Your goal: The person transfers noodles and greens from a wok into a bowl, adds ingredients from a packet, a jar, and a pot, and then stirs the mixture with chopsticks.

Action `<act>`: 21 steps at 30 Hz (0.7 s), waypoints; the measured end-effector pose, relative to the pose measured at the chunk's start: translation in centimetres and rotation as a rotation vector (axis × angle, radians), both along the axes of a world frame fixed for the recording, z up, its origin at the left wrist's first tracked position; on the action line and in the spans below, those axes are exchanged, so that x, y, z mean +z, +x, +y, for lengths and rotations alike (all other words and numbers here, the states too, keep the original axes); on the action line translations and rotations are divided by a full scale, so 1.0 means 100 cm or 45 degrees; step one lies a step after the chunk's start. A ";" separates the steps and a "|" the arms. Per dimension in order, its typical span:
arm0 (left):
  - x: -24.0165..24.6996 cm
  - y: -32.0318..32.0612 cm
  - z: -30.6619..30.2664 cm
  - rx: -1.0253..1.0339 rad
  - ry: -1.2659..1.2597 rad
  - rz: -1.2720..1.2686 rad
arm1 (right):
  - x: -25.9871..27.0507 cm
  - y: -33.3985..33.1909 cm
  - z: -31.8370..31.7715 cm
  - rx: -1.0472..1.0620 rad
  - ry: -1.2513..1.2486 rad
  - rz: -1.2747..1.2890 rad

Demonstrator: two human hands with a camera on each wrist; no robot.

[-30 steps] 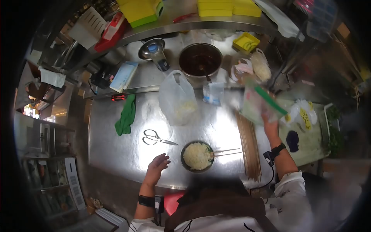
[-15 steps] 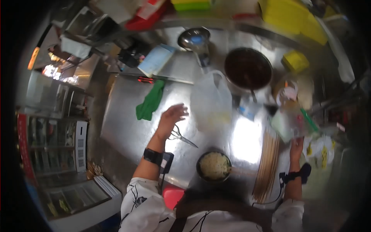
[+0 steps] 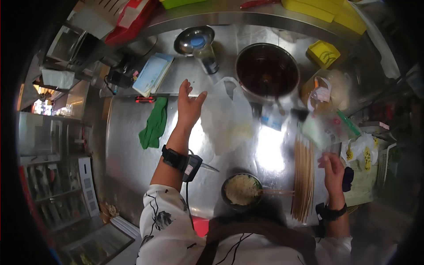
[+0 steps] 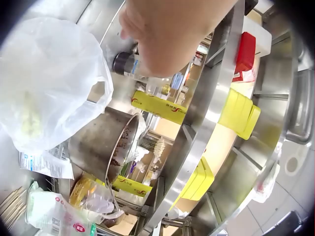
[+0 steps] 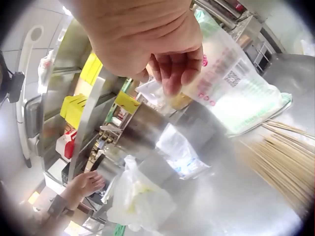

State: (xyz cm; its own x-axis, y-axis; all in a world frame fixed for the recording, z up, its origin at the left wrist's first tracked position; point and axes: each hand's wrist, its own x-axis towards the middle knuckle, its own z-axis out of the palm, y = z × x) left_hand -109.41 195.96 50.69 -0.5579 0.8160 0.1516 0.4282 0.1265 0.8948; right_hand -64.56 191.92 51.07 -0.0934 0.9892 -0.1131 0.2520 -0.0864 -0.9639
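Two hands are seen over a steel table (image 3: 128,163). The left hand (image 3: 190,104) is stretched far across it with fingers spread and straight, nothing held, just beside a white plastic bag (image 3: 225,119) standing mid-table. The right hand (image 3: 333,170) is raised at the right with fingers loosely curled. A clear packet (image 3: 327,129) with a green strip is blurred just beyond its fingertips, and whether it is gripped cannot be told.

Bare steel is left open on the near left, between a green cloth (image 3: 153,124) and the near edge. The far edge is closed off by a raised ledge under a shelf (image 3: 221,20).

To the right of the left hand, the way is blocked by the bag and by a pot (image 3: 236,73) of dark liquid behind it. A bottle (image 3: 207,59) stands far of the fingertips. A bowl (image 3: 222,193) of pale shreds sits at the near edge, with a bundle of skewers (image 3: 302,176) to its right, below the packet. Scissors (image 3: 207,167) are mostly hidden under the left wrist.

Red print and a square code are seen on the packet, and red marks on yellow strips by the pot. None of it can be read.
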 end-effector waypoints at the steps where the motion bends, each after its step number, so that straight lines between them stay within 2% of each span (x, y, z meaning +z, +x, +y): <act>1: -0.004 -0.004 0.004 -0.066 -0.026 -0.009 | 0.003 -0.003 -0.002 0.024 -0.004 -0.017; 3: -0.014 0.000 0.005 -0.205 -0.085 -0.039 | 0.010 -0.009 -0.003 0.064 -0.023 -0.064; 4: -0.018 0.006 0.005 -0.288 -0.028 0.029 | 0.018 -0.023 -0.001 0.090 0.085 -0.156; 6: -0.014 0.023 0.012 -0.372 -0.069 -0.359 | 0.025 -0.049 0.013 0.247 0.225 -0.292; 8: 0.006 0.041 0.024 -0.411 -0.134 -0.750 | 0.026 -0.083 0.030 0.339 0.168 -0.199; 9: 0.012 0.048 0.033 -0.393 -0.197 -0.807 | 0.026 -0.103 0.039 0.332 0.062 -0.107; 11: 0.018 0.060 0.051 -0.351 -0.323 -0.923 | 0.022 -0.136 0.058 0.357 0.067 0.079; 13: 0.008 0.064 0.065 -0.366 -0.324 -0.890 | 0.019 -0.164 0.072 0.264 -0.098 0.320; 15: 0.004 0.068 0.073 -0.388 -0.367 -0.829 | 0.023 -0.180 0.080 0.128 -0.100 0.448; 18: 0.007 0.074 0.072 -0.434 -0.396 -0.837 | 0.012 -0.181 0.096 -0.009 -0.045 0.518; 19: 0.005 0.075 0.071 -0.426 -0.385 -0.873 | 0.017 -0.181 0.097 -0.114 0.033 0.476; 21: 0.003 0.076 0.073 -0.407 -0.352 -0.939 | 0.012 -0.172 0.107 -0.135 0.093 0.410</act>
